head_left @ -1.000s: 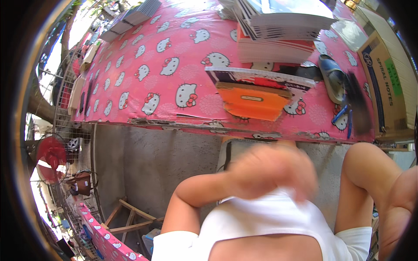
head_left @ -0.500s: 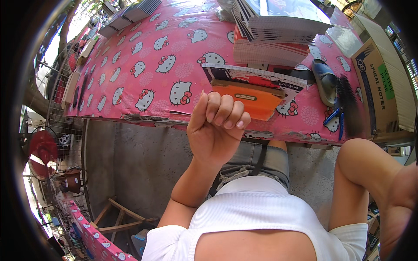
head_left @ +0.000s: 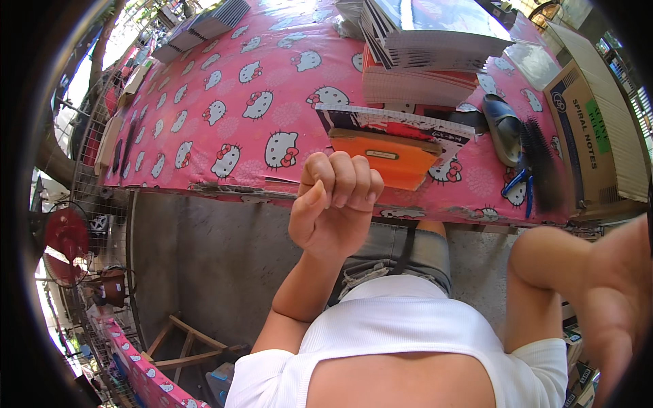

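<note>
Your right grip (head_left: 615,292) looms closest, raised at the right rim and partly cut off; whether it is spread or pressed together cannot be told. Your left grip (head_left: 337,204) is raised palm-up before you, fingers curled toward the palm, thumb beside them, with nothing visible inside. Just beyond it, near the front edge of the pink, cat-printed tabletop (head_left: 231,129), is an orange-covered item (head_left: 401,170) bearing a small metallic-looking plate. Your curled fingers overlap its lower left corner from this angle; contact between them cannot be confirmed. Directly behind the orange cover shows a patterned notebook (head_left: 460,136) in dark, red and white. To the right, a blue-handled tool (head_left: 520,182) lies near a black bristled object (head_left: 536,146), blurred at its lower end, with a blue sandal (head_left: 503,129) just beside them. A brown carton (head_left: 585,129) with a green label stands at the right. Farther back rises a notebook stack (head_left: 425,81), while another pile of notebooks (head_left: 204,30) sits at the far left.
</note>
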A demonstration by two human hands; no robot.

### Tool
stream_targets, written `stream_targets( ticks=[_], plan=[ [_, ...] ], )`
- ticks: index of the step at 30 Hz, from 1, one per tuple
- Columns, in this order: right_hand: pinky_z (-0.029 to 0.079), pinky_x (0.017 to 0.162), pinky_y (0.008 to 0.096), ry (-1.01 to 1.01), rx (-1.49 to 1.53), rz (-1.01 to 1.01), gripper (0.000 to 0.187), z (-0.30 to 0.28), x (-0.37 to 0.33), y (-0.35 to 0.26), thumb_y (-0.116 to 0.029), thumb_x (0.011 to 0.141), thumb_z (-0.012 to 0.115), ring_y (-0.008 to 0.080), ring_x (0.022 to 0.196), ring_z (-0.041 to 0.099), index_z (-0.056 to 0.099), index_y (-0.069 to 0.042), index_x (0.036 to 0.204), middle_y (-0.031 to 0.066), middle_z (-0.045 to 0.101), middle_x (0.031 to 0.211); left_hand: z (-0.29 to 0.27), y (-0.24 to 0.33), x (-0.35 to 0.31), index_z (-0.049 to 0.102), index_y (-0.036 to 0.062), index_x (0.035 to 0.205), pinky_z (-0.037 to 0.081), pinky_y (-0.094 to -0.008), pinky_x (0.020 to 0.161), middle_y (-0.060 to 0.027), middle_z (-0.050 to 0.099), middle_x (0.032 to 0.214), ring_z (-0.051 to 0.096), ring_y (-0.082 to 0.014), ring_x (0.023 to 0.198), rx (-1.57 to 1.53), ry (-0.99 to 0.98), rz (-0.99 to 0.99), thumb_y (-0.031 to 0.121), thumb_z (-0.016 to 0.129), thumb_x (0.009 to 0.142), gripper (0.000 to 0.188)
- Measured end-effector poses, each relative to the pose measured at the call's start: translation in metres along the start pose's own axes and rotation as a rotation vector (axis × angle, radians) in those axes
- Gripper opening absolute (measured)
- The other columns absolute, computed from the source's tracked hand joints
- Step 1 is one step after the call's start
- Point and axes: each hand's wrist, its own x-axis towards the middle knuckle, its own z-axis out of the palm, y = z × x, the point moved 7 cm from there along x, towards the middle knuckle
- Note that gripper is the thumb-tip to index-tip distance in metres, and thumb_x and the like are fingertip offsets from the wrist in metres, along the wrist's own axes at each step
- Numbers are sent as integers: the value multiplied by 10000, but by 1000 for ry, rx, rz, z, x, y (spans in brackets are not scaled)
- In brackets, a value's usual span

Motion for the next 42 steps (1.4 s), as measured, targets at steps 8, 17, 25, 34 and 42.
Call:
stream_targets(
  ticks=[8,17,25,34,42],
  plan=[
    [449,757,306,-523,-893,550,295,-28,-143,102,-196,792,735,222,991,572,651,-53,1036,87,609,1078,-6,-3,-3,360,132,793,391,-305,716,-24,395,863,429,-148,775,-34,80,19,-53,573,767,284],
    [440,670,229,-309,-741,955,214,-86,-164,117,-174,827,705,135,873,584,671,-59,1004,38,616,1065,3,-17,-3,367,117,858,443,-324,805,-61,354,1045,495,-156,894,-169,-68,-52,-80,649,753,360],
    [472,735,241,-341,660,1265,177,97,-138,30,-19,815,692,121,848,578,627,42,967,132,607,1001,-5,-17,-8,368,126,832,500,-374,884,-55,399,1071,568,-116,877,-58,83,66,-82,701,739,403],
    [483,761,212,7,1152,1599,152,135,-170,25,10,865,629,110,932,587,604,41,1012,73,602,996,16,28,-35,339,68,900,421,-377,1042,-157,505,1127,577,-201,1090,994,-295,597,-140,606,794,354],
    [475,739,212,-36,1241,1763,134,140,-180,22,13,834,661,94,881,575,631,18,964,56,590,991,22,28,-34,273,-61,1186,242,-511,1111,-485,414,1183,176,-402,1394,215,-515,86,-116,225,868,326]
  ],
)
